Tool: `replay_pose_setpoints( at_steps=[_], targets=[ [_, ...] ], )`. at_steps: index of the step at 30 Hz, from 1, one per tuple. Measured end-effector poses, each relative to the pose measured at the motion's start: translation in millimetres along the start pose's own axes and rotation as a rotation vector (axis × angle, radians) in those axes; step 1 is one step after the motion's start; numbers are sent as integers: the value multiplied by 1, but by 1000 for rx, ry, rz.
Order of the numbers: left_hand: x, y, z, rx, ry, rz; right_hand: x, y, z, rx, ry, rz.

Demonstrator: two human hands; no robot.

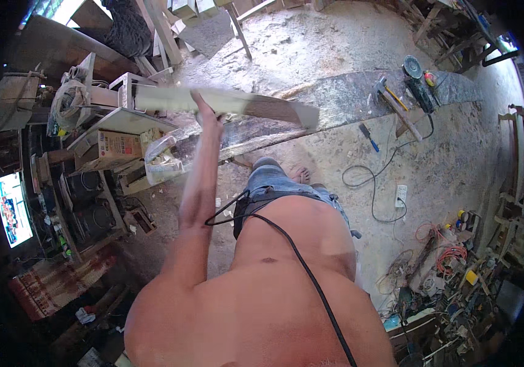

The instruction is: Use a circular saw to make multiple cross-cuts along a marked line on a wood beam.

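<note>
My left arm reaches forward, and my left hand [209,116] is closed on a long wooden board [268,109]. The board lies crosswise in front of me, pale toward its left end and browner toward its right, slightly smeared by motion. Its left end is close to a pale box-like wooden frame [128,85]. Beneath it runs a long, worn dark plank surface [341,92]. My right hand is out of the picture. Away to the right on that surface lie a hammer [398,109] with a wooden handle and an angle grinder [418,85].
A blue-handled tool [370,138] lies right of my feet. A black cord [372,177] loops toward a white power strip [401,196]. Tangled cables and scrap [452,275] crowd the lower right. At left stand a cardboard box [118,145], shelves and a lit screen [13,210].
</note>
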State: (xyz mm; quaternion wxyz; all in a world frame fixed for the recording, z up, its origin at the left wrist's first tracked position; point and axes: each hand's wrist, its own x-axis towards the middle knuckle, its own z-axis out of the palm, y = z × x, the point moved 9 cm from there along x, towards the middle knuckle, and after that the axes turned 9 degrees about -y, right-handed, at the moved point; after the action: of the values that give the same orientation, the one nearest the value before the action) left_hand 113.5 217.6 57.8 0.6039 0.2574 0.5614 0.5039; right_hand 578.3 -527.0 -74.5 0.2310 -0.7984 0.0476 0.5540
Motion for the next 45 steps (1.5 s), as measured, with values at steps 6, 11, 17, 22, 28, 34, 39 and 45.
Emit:
replay_pose_setpoints(
  at_steps=[6,11,17,22,28,34,39,45],
  targets=[
    [-35,-173,-64,-164,-59,-334,-7,-15,-11,-89,6,-9],
    [-99,-168,-91,476,-250,-706,-5,-19,-24,-233,-6,6],
    [-145,-103,6,1302,-546,59,8,-49,-35,-402,-13,0],
    [-145,-78,59,1318,-664,499,-16,-102,-22,-175,84,-205],
    [-94,-55,50,1676,-478,592,-64,-106,10,59,141,-175],
    [-18,-91,7,1776,-943,333,-175,-143,60,202,214,-198],
    [-25,-79,0,1657,-809,521,-234,-171,108,144,268,-145],
    [-56,-47,-9,1713,-628,794,-244,-198,164,152,107,-175]
  ],
)
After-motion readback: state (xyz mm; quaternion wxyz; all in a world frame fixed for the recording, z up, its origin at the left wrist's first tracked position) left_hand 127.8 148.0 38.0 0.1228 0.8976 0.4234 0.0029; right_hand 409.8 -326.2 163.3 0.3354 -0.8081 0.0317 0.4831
